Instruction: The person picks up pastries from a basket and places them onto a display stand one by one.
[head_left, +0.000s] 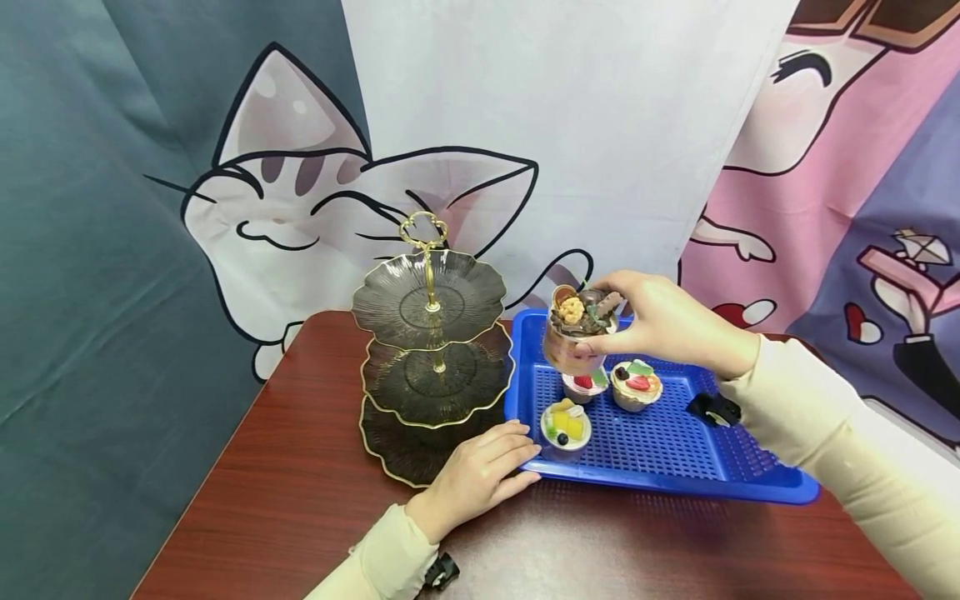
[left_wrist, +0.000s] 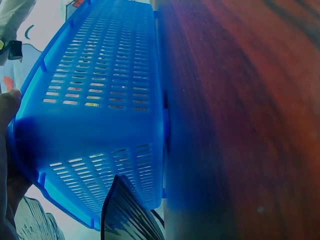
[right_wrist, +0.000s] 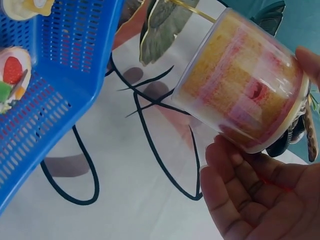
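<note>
Cartoon-printed cloth [head_left: 585, 100] hangs behind the bench [head_left: 262, 500]. Fingers of the right hand [head_left: 660, 321] pinch the dessert cup [head_left: 570, 352], roughly upright, over the blue tray [head_left: 645, 481], right of frame centre. Just left of the cup is the tiered stand [head_left: 397, 308], nearer the left hand [head_left: 480, 471], whose fingers rest loosely extended on the tray's rim.

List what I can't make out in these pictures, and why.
Head view: the back of the strawberry-topped cup nearer the stand, hidden by the layered dessert cup in the right hand.
Head view: most of the bottom tier, covered by the middle tier.
Left wrist view: most of the left hand, cut off by the left edge.
Left wrist view: the contents of the blue tray, largely hidden by its slotted wall.
</note>
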